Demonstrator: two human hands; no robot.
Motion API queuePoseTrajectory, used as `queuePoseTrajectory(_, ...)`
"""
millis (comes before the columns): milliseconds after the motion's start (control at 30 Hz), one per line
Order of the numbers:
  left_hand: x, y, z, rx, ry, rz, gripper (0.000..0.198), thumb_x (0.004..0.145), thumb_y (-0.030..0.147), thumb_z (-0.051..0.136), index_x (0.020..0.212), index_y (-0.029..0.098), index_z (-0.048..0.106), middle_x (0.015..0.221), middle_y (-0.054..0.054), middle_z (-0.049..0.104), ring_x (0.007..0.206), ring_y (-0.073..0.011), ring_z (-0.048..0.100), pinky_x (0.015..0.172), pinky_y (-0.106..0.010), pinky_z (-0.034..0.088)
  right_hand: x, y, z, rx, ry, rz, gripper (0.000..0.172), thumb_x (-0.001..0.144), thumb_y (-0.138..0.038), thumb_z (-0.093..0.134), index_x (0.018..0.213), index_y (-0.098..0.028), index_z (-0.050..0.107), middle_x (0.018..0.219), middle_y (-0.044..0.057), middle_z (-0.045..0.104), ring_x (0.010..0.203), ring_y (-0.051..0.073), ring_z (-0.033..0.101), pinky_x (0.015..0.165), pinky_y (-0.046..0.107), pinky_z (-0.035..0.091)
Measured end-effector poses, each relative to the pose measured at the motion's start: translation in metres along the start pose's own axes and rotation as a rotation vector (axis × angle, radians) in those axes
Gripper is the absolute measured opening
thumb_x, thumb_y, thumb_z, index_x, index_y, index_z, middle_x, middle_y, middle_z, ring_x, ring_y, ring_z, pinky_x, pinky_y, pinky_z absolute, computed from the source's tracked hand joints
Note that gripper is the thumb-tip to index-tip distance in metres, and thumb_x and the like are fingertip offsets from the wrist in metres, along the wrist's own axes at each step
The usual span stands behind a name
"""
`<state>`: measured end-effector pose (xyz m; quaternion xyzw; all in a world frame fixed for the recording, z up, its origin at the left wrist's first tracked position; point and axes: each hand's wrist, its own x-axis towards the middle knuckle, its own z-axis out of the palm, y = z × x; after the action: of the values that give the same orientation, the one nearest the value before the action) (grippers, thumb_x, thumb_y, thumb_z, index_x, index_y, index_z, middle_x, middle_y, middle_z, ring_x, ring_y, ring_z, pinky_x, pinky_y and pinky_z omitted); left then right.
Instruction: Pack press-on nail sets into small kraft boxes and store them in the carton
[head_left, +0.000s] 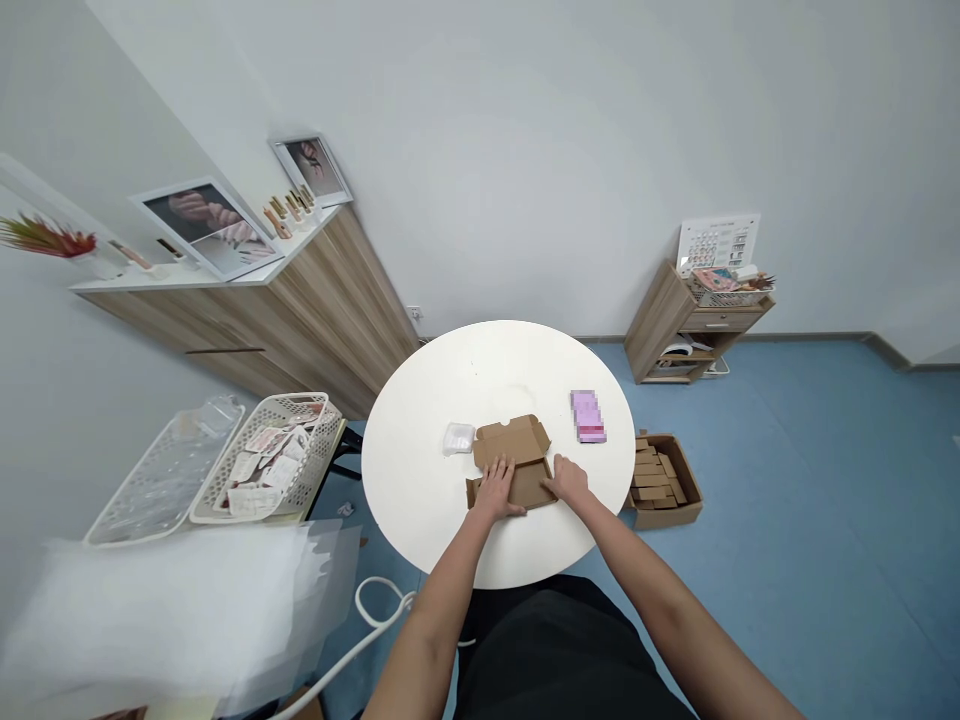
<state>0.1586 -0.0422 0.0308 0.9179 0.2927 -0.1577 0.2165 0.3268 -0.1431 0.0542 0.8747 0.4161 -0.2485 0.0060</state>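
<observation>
Left hand (496, 490) and right hand (568, 480) rest fingers-open on a cardboard box (511, 445), seemingly empty.

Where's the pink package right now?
In the head view, the pink package lies on the right side of the round white table, to the right of the cardboard box and farther out than the right hand.

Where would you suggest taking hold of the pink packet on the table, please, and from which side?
I'd take the pink packet by its two long edges, coming from above with the grip across its narrow width. It lies flat and slim on the white round table, so its underside looks hard to reach, and the right hand is nearest.
</observation>
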Motion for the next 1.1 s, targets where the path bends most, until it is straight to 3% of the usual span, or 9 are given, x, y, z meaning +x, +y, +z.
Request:
queuePoseTrajectory(100, 0.006, 0.002, -0.004, 0.003, -0.001, 0.055, 0.121, 0.059, 0.057, 0.077, 0.153, 0.017, 0.011, 0.161, -0.018, 0.008, 0.148, -0.0326, 0.003, 0.119, -0.051, 0.006, -0.006, 0.001, -0.008, -0.064, 0.144, -0.285, 0.061, 0.075, -0.039, 0.069, 0.129, -0.018, 0.049, 0.133, 0.015, 0.054, 0.123, 0.030, 0.047, 0.099, 0.040, 0.039)
queuePoseTrajectory(200, 0.012, 0.005, -0.010, -0.010, -0.003, 0.118, 0.123, 0.055, 0.053, 0.082, 0.152, 0.018, 0.015, 0.160, -0.018, 0.013, 0.148, -0.0331, 0.006, 0.120, -0.050, 0.007, -0.008, -0.001, -0.007, -0.150, 0.049, -0.501, 0.089, 0.065, -0.039, 0.079, 0.142, -0.021, 0.039, 0.150, 0.014, 0.039, 0.138, 0.034, 0.029, 0.112, 0.048, 0.024)
queuePoseTrajectory(367, 0.000, 0.006, -0.016, -0.069, 0.073, 0.163, 0.108, 0.061, 0.050, 0.080, 0.149, 0.021, 0.024, 0.158, -0.014, 0.023, 0.147, -0.0317, 0.016, 0.119, -0.047, 0.014, -0.001, 0.000, 0.007, -0.212, -0.110, -0.452, 0.115, 0.057, -0.039, 0.086, 0.152, -0.022, 0.023, 0.159, 0.014, 0.023, 0.143, 0.035, 0.021, 0.112, 0.048, 0.028)
queuePoseTrajectory(433, -0.015, 0.003, -0.013, -0.130, 0.243, 0.058, 0.083, 0.074, 0.047, 0.071, 0.144, 0.022, 0.033, 0.152, -0.012, 0.036, 0.142, -0.0287, 0.030, 0.115, -0.044, 0.025, 0.001, 0.002, 0.011, -0.190, -0.099, -0.454, 0.118, 0.056, -0.037, 0.086, 0.152, -0.021, 0.021, 0.159, 0.014, 0.022, 0.143, 0.034, 0.022, 0.110, 0.046, 0.032)
queuePoseTrajectory(533, -0.042, -0.002, -0.004, -0.194, 0.451, -0.289, 0.034, 0.092, 0.037, 0.047, 0.122, 0.022, 0.054, 0.124, -0.009, 0.060, 0.117, -0.0229, 0.055, 0.098, -0.036, 0.043, 0.003, 0.005, 0.014, -0.154, -0.093, -0.465, 0.121, 0.053, -0.035, 0.088, 0.152, -0.021, 0.021, 0.159, 0.013, 0.023, 0.143, 0.034, 0.023, 0.110, 0.044, 0.034)
queuePoseTrajectory(600, -0.055, -0.002, 0.002, -0.199, 0.400, -0.467, 0.027, 0.096, 0.034, 0.040, 0.102, 0.020, 0.062, 0.104, -0.008, 0.066, 0.099, -0.0217, 0.062, 0.084, -0.033, 0.047, 0.004, 0.006, 0.016, -0.134, -0.094, -0.468, 0.121, 0.052, -0.034, 0.089, 0.152, -0.021, 0.022, 0.159, 0.013, 0.023, 0.144, 0.034, 0.023, 0.109, 0.043, 0.035)
queuePoseTrajectory(667, -0.060, 0.002, 0.006, -0.175, 0.275, -0.525, 0.030, 0.096, 0.036, 0.039, 0.092, 0.019, 0.064, 0.095, -0.008, 0.069, 0.090, -0.0216, 0.065, 0.076, -0.031, 0.047, 0.004, 0.007, 0.017, -0.118, -0.094, -0.469, 0.121, 0.052, -0.034, 0.089, 0.152, -0.021, 0.022, 0.158, 0.012, 0.024, 0.144, 0.034, 0.022, 0.109, 0.043, 0.035)
queuePoseTrajectory(767, -0.053, 0.011, 0.005, -0.115, 0.171, -0.519, 0.031, 0.096, 0.034, 0.039, 0.095, 0.019, 0.066, 0.097, -0.009, 0.070, 0.091, -0.0223, 0.066, 0.074, -0.030, 0.047, 0.005, 0.007, 0.019, -0.100, -0.087, -0.474, 0.122, 0.051, -0.033, 0.089, 0.152, -0.021, 0.022, 0.158, 0.012, 0.025, 0.144, 0.034, 0.022, 0.111, 0.044, 0.033)
queuePoseTrajectory(1100, -0.019, 0.028, -0.002, -0.012, 0.063, -0.371, 0.029, 0.092, 0.013, 0.041, 0.086, 0.012, 0.070, 0.086, -0.015, 0.071, 0.088, -0.0263, 0.068, 0.076, -0.037, 0.049, 0.012, 0.008, 0.026, -0.099, -0.086, -0.471, 0.121, 0.050, -0.032, 0.089, 0.152, -0.022, 0.025, 0.158, 0.013, 0.026, 0.144, 0.034, 0.022, 0.111, 0.044, 0.034)
